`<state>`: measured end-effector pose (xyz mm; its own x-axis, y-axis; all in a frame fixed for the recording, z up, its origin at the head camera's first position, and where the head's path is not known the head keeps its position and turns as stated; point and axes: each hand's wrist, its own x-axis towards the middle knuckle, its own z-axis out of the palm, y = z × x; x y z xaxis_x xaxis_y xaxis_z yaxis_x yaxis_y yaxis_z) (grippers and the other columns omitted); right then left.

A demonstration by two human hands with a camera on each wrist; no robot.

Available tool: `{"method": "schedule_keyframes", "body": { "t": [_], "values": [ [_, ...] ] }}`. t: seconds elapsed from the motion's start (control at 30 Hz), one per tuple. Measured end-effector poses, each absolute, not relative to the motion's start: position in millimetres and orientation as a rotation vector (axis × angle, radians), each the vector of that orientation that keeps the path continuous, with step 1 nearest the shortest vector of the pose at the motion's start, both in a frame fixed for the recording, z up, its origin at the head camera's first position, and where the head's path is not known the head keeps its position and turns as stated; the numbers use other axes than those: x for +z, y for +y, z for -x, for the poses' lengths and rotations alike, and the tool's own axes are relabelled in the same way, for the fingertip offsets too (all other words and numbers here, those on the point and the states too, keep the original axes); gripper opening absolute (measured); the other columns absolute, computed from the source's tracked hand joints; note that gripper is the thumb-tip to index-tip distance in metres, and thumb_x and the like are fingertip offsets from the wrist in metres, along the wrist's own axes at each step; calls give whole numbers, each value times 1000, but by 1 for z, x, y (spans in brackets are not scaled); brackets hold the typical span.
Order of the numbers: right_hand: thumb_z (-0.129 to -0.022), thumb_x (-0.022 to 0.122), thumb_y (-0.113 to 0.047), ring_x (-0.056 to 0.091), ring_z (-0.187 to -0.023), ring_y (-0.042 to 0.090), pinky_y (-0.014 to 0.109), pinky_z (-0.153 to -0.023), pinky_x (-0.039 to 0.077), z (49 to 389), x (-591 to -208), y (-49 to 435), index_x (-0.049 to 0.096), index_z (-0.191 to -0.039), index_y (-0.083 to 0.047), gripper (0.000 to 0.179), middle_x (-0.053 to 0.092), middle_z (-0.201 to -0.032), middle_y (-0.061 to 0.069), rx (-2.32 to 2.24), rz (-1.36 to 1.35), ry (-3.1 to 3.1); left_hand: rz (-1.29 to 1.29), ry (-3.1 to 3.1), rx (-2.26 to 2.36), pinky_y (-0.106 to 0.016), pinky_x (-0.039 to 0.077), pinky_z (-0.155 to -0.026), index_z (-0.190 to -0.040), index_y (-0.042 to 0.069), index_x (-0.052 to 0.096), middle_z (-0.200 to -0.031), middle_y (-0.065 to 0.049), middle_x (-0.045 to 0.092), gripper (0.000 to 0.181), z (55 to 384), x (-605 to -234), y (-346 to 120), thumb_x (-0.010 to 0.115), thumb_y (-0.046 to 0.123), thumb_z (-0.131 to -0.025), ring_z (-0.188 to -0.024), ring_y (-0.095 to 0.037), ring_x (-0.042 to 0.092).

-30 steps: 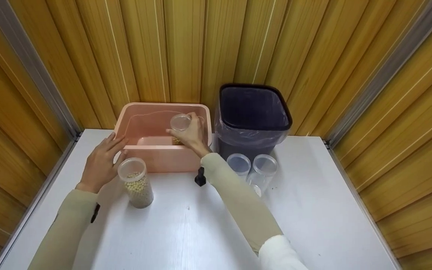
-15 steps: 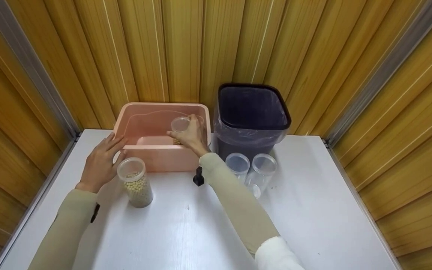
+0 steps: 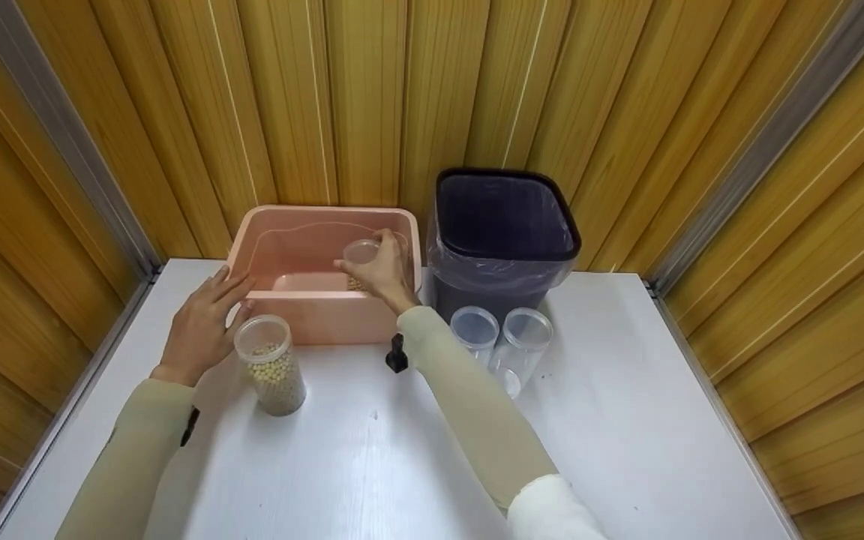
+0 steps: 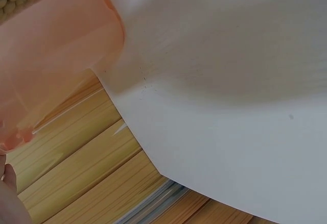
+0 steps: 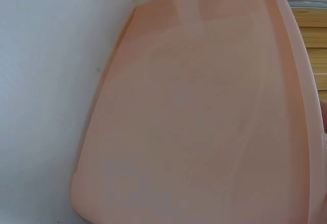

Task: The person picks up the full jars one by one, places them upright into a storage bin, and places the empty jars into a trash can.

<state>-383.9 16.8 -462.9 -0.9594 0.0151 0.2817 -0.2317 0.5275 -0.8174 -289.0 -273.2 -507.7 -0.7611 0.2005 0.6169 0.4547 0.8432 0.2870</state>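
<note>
My right hand (image 3: 385,274) grips a clear plastic jar (image 3: 361,252) near its top, inside the pink bin (image 3: 308,319). Tan beans (image 3: 355,284) show through the jar's lower part. The bin's front wall hides the jar's base. At the bin's front left corner, my left hand (image 3: 203,326) rests with nearly straight fingers across the rim, the thumb by the front wall. Beside that thumb, a second clear jar (image 3: 274,366) holds pale round beans and stands on the table. In the right wrist view, the bin's outer wall (image 5: 189,106) fills most of the picture.
Right of the bin stands a dark trash can (image 3: 477,289) lined with a clear bag. In front of it are two clear jars (image 3: 475,328) with no beans visible, partly behind my right sleeve (image 3: 477,405). Ribbed wood-look walls (image 3: 372,97) border the white table (image 3: 342,465).
The jar in my right hand has sunk slightly lower inside the pink bin. My left hand stays at the bin's corner, and the standing jars keep their places.
</note>
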Motion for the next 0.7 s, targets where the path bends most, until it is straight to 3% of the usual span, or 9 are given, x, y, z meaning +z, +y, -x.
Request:
{"method": "schedule_keyframes", "body": {
  "t": [0.47,0.7],
  "values": [
    [-78,96,-29,60,-132,36,47,-121,41,380,-461,19,66,-129,-1,65,72,-130,17,1185,-415,-2403,467,-2462,-583,-71,40,-117,-149,8,63,-152,-17,62,47,292,-511,-272,69,22,-105,-150,-45,48],
    [-85,91,-33,66,-124,26,36,-109,53,351,-449,9,69,-128,-5,55,73,-127,11,1218,-607,-2281,489,-2420,-561,-69,42,-117,-147,7,65,-149,-18,65,46,291,-507,-274,71,16,-102,-147,-46,51]
  ]
}}
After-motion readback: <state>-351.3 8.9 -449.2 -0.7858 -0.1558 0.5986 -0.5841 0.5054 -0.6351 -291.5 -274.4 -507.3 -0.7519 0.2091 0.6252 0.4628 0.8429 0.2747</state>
